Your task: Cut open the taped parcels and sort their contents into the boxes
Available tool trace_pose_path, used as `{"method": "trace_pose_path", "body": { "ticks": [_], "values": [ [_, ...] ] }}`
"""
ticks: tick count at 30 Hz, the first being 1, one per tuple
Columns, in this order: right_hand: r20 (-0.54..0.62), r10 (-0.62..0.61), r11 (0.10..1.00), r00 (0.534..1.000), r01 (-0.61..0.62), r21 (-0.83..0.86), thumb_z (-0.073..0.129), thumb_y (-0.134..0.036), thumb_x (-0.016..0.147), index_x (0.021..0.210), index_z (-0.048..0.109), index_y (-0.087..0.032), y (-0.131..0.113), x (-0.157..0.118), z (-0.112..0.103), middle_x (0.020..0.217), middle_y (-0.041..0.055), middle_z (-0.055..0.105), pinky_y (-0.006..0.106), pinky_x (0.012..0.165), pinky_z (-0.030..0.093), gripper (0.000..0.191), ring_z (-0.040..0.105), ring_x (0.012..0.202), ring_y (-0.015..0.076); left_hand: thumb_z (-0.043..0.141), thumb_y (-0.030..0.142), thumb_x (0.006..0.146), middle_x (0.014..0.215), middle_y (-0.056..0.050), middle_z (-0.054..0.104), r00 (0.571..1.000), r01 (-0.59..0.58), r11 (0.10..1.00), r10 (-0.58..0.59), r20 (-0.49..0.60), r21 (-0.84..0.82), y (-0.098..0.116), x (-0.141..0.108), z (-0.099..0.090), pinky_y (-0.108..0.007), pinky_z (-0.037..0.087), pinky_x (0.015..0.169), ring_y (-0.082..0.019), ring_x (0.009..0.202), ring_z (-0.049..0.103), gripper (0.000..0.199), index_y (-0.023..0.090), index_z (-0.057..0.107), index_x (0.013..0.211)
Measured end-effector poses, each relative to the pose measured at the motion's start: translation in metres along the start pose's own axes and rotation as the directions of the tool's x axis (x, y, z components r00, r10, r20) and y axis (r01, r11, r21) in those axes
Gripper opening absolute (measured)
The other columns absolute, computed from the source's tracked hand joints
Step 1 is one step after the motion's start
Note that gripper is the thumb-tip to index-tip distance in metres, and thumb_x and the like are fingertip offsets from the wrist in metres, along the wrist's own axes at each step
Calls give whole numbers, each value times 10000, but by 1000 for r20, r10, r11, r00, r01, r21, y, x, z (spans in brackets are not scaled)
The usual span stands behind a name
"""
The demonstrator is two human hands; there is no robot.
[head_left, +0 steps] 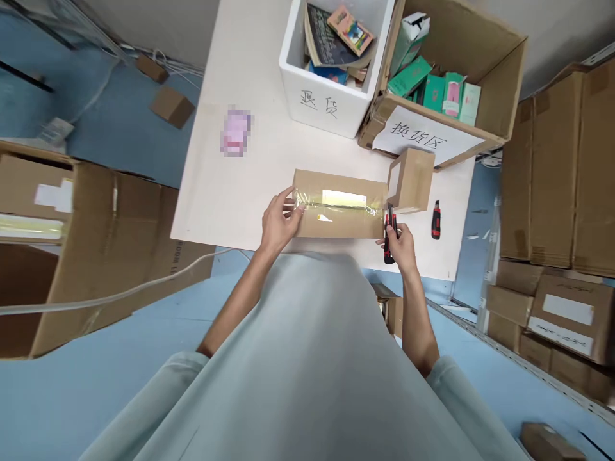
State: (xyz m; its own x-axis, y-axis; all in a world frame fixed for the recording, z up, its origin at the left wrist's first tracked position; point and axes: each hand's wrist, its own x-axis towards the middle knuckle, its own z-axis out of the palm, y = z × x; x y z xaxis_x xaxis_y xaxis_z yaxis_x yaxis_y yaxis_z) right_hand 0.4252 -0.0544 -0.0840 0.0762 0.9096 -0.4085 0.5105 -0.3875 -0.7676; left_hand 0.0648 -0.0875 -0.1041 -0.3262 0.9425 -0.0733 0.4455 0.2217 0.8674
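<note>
Two hands were engaged. The left hand (281,221) grasped the left end of one flat, rectangular cardboard parcel (353,225), thumb on the top face. The right hand (402,248) gripped one red-and-black box cutter (389,246) at the parcel's right end; blade contact could not be determined. The parcel, sealed with glossy clear tape (312,197), lay near the front edge of one smooth, white tabletop (202,192). One second cutter (435,221) lay farther right. One block-shaped carton (419,179) stood between. Two open containers stood behind: one white bin (305,105) and one corrugated box (502,89).
</note>
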Motion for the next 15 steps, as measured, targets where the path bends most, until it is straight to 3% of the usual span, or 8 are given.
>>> {"method": "trace_pose_path", "body": {
  "ticks": [4,8,11,15],
  "values": [
    [8,-6,938,1000,8,-346,413,-803,1077,1197,567,-254,-12,-19,-35,760,53,795,385,757,612,582,830,775,305,726,500,1052,1284,-116,731,996,-7,995,16,86,-96,-15,-7,33,-373,695,916,-228,1031,755,514,251,701,1502],
    [154,-116,729,981,189,-658,383,-548,1164,1385,653,-227,-53,-30,-39,973,128,866,397,805,565,474,833,911,361,710,463,1058,1260,-96,700,994,-9,989,25,110,-148,-26,-9,43,-373,686,940,-233,1084,747,355,265,775,1345],
    [399,-188,601,897,427,-676,415,-445,1179,1488,676,-236,-92,-26,-18,1222,140,873,375,811,534,455,823,1057,371,734,460,1032,1264,-91,689,991,25,981,1,132,-193,-34,-8,43,-366,688,916,-227,1066,751,371,261,786,1341],
    [629,-206,442,750,644,-624,392,-404,1218,1511,697,-251,-132,-10,23,1312,116,857,354,818,496,449,802,1132,344,746,470,1021,1332,-111,685,987,37,967,5,163,-254,-42,-6,43,-406,692,961,-244,1108,759,425,249,780,1382]
  ]
}}
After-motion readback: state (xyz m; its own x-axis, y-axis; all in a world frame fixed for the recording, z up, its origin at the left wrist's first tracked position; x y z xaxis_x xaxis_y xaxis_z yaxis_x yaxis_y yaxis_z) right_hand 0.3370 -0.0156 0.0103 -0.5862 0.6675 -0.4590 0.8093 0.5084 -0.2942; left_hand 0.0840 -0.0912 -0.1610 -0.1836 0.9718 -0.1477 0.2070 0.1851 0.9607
